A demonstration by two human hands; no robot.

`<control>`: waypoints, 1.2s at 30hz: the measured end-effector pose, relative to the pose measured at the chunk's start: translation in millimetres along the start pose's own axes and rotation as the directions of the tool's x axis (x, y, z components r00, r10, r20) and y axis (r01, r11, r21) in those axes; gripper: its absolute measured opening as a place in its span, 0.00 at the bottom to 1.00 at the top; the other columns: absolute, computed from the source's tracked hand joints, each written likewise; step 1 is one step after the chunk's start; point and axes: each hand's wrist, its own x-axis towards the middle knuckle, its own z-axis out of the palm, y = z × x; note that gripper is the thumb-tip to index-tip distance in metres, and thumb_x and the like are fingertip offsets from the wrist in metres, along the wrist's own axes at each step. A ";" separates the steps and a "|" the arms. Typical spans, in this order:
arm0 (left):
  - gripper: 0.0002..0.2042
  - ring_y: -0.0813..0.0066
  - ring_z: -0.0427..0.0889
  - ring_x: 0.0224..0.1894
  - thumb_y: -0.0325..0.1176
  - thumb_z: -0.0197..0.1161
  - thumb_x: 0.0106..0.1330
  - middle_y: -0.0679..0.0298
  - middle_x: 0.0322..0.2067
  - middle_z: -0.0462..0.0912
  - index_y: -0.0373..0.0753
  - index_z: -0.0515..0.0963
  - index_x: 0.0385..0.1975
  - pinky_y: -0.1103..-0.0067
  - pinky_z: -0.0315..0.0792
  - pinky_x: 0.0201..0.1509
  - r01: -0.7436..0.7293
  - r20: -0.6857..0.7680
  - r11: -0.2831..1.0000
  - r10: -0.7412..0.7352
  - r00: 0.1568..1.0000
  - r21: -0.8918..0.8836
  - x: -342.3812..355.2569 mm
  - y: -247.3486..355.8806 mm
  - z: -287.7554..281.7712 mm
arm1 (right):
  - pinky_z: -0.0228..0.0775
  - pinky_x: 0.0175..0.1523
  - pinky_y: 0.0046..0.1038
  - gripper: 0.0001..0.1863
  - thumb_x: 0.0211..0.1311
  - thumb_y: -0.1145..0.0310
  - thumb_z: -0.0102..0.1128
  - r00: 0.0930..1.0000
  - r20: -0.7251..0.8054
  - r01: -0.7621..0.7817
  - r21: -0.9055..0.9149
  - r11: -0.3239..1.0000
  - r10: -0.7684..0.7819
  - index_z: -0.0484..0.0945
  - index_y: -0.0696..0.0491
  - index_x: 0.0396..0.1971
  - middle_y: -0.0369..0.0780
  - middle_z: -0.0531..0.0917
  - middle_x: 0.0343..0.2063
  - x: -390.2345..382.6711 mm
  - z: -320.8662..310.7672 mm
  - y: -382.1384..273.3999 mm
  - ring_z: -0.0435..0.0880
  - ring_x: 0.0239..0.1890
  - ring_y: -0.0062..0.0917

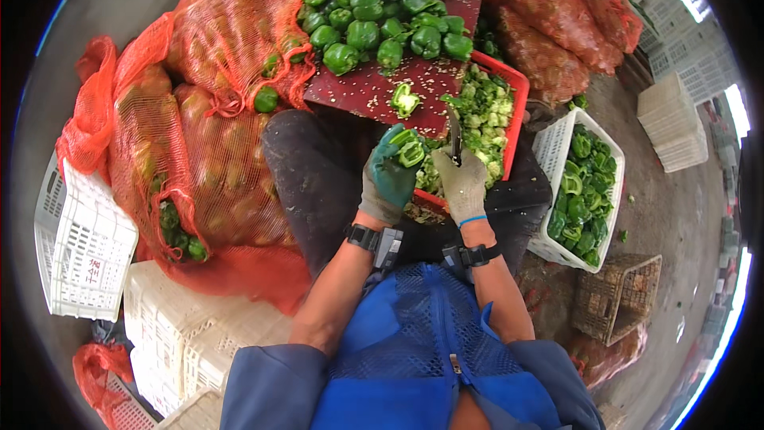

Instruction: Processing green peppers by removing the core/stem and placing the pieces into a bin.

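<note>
Our left hand [390,173] grips a cut pepper [411,153]; our right hand [464,187] holds a knife [455,132]. We have a pepper piece [405,100] lying near the worktop's [356,94] front edge.

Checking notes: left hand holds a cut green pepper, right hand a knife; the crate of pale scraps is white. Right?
Not white: in the head view, that crate is red. The left hand holds the pepper, the right hand the knife.

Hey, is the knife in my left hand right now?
No, your right hand grips the knife, while your left hand holds a cut green pepper.
</note>
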 end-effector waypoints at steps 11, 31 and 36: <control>0.18 0.71 0.83 0.64 0.31 0.59 0.83 0.58 0.63 0.86 0.33 0.81 0.66 0.72 0.77 0.68 -0.087 0.089 0.726 0.036 0.995 0.683 -23.7 -27.4 14.6 | 0.85 0.49 0.46 0.22 0.38 0.62 0.82 0.935 0.342 0.327 -0.727 0.604 -0.094 0.85 0.50 0.37 0.53 0.89 0.35 6.9 -7.7 17.1 0.91 0.43 0.51; 0.20 0.65 0.82 0.61 0.36 0.56 0.83 0.55 0.60 0.84 0.29 0.79 0.65 0.68 0.74 0.68 -0.014 0.071 0.495 -0.097 0.993 0.869 -18.3 -69.1 28.6 | 0.83 0.48 0.36 0.12 0.64 0.62 0.73 0.969 0.172 -0.138 -0.216 0.966 0.177 0.89 0.56 0.40 0.47 0.90 0.34 23.2 17.8 103.8 0.93 0.42 0.40; 0.20 0.66 0.82 0.56 0.38 0.55 0.85 0.54 0.59 0.84 0.29 0.79 0.64 0.67 0.77 0.60 -0.075 0.106 0.336 -0.075 0.992 0.939 -20.5 -72.0 42.0 | 0.80 0.51 0.36 0.16 0.73 0.55 0.67 0.843 0.196 -0.516 0.032 0.856 0.501 0.88 0.55 0.38 0.46 0.87 0.34 13.4 -17.0 42.2 0.91 0.45 0.40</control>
